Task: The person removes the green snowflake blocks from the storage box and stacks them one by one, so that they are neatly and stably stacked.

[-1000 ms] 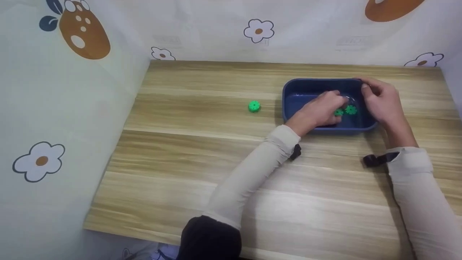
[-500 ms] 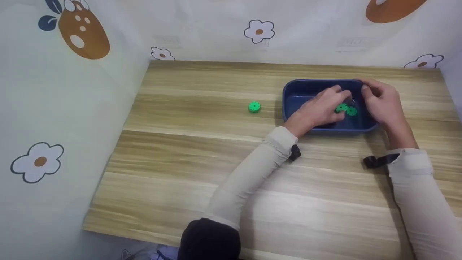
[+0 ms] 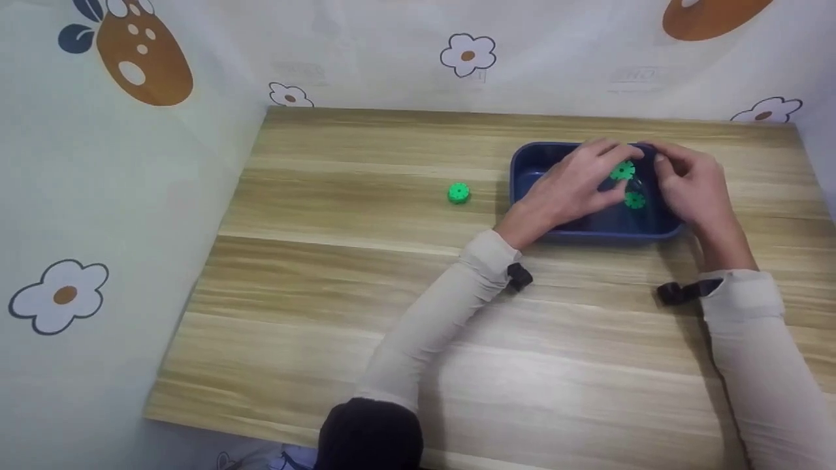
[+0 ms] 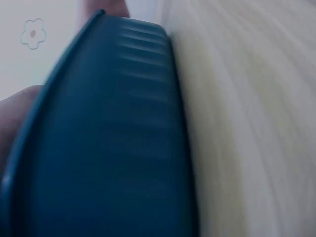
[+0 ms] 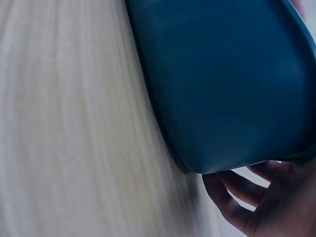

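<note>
A dark blue plastic bin (image 3: 607, 236) stands on the wooden table. Over its inside, my left hand (image 3: 575, 186) pinches a green notched plastic disc (image 3: 624, 171) between thumb and fingers. A second green notched disc (image 3: 635, 200) lies on the bin's floor, just below. At the bin's right end my right hand (image 3: 695, 179) grips the rim, thumb inside. In the right wrist view the right fingers (image 5: 237, 190) bend against the bin's outer wall (image 5: 232, 89). The left wrist view is mostly filled by the bin's side (image 4: 108, 128), so the held disc is hidden there.
Left of the bin, a small stack of green discs (image 3: 458, 192) sits on the wooden table (image 3: 339, 274). A flower-printed white sheet (image 3: 392, 59) closes off the back and left sides. Black wrist cameras (image 3: 520, 277) stick out near both cuffs.
My left hand has lifted one green disc up from the bin's floor, moving slightly back and left. The right hand keeps its grip on the rim.
</note>
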`<control>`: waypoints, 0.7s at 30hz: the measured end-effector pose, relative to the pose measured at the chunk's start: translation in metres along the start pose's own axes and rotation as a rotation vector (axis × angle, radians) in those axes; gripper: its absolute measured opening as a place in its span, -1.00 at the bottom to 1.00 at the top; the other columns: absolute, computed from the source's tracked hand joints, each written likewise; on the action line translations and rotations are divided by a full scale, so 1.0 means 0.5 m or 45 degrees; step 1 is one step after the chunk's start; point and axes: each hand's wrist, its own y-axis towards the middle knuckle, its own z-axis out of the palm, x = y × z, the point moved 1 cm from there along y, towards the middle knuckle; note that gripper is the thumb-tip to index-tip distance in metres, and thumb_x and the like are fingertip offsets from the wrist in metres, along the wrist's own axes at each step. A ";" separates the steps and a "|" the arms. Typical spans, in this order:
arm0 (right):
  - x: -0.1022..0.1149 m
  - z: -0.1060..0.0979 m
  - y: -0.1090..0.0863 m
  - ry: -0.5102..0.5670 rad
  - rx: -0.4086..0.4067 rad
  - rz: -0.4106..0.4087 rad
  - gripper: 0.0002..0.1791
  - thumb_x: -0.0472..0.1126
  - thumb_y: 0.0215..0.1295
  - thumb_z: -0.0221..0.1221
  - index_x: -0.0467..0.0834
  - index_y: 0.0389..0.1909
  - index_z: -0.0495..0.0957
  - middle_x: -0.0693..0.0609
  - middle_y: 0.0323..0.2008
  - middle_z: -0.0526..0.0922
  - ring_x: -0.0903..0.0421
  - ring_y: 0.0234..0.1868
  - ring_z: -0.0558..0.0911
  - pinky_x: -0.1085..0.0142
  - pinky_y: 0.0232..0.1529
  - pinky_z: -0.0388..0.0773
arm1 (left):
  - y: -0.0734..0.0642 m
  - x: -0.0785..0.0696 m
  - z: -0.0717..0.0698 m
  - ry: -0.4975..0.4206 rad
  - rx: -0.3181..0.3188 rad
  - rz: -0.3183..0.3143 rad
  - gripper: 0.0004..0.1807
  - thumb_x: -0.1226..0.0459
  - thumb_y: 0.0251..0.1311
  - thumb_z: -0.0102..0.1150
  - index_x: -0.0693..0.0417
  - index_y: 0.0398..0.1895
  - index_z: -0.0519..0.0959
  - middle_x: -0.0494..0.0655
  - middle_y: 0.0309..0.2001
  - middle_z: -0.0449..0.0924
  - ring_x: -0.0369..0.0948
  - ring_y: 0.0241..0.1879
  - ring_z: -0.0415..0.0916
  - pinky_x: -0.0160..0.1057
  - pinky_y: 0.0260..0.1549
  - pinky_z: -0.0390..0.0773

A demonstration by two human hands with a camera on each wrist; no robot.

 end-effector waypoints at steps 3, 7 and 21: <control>0.001 0.000 0.000 0.008 0.005 0.014 -0.55 0.06 0.69 -0.01 0.17 0.43 0.63 -0.13 0.38 0.66 0.35 0.17 0.60 0.45 0.16 0.45 | -0.020 0.009 -0.023 -0.038 -0.078 0.018 -0.57 0.13 0.54 0.14 -0.01 0.39 0.58 -0.09 0.28 0.62 -0.25 0.21 0.58 -0.54 0.26 0.44; 0.001 -0.001 0.000 0.018 0.006 0.018 -0.55 0.05 0.69 -0.01 0.20 0.42 0.64 -0.11 0.37 0.67 0.35 0.13 0.59 0.46 0.14 0.41 | -0.049 0.027 -0.050 -0.090 -0.189 0.029 -0.60 0.14 0.52 0.15 0.03 0.32 0.64 -0.06 0.21 0.64 -0.24 0.12 0.61 -0.57 0.20 0.46; -0.002 0.006 -0.006 0.086 -0.038 -0.020 -0.59 0.02 0.66 0.05 0.16 0.36 0.69 0.27 0.13 0.79 0.47 0.01 0.57 0.55 0.03 0.36 | -0.137 0.099 -0.126 -0.282 -0.315 0.022 -0.66 0.26 0.47 0.19 0.18 0.20 0.67 0.03 0.09 0.65 -0.22 0.00 0.67 -0.54 0.13 0.57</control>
